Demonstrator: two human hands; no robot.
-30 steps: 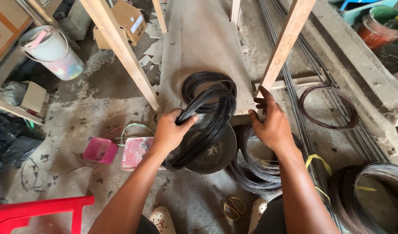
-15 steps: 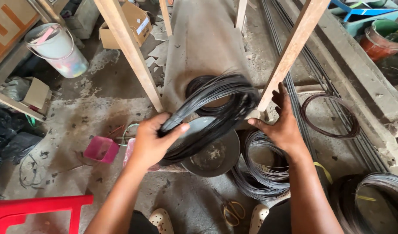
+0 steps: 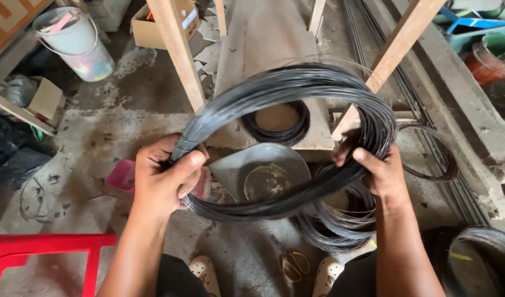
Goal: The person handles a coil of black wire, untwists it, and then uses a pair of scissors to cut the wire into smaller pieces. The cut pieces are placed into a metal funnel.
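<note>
Both hands hold up a large coil of black binding wire (image 3: pixel 296 88) above the concrete floor (image 3: pixel 115 132). The coil is tilted toward the camera, so it reads as a wide oval whose long axis runs left to right, slightly higher on the right. The left hand (image 3: pixel 164 179) clamps the coil's left edge, fingers (image 3: pixel 186 165) closed tight around the bundle with the thumb over the top. The right hand (image 3: pixel 376 170) grips the right edge, fingers curled shut around the strands.

Seen through the ring, a round metal pan (image 3: pixel 263 173) lies on the floor, and beyond it a smaller wire coil (image 3: pixel 280 132) rests on a grey slab (image 3: pixel 263 38). More wire coils (image 3: pixel 329 231) lie beneath the right forearm. Two slanted wooden posts (image 3: pixel 178 49) flank the slab.

A brown cardboard box (image 3: pixel 153 27) with a pale rectangular label on its side sits at the top left, near a white plastic bucket (image 3: pixel 76 41). A small pink tub (image 3: pixel 120 176) sits left of the left hand, and a red plastic stool (image 3: pixel 43 253) fills the lower left corner. Scissors (image 3: pixel 293 264) lie between the person's pale shoes (image 3: pixel 205 275).
</note>
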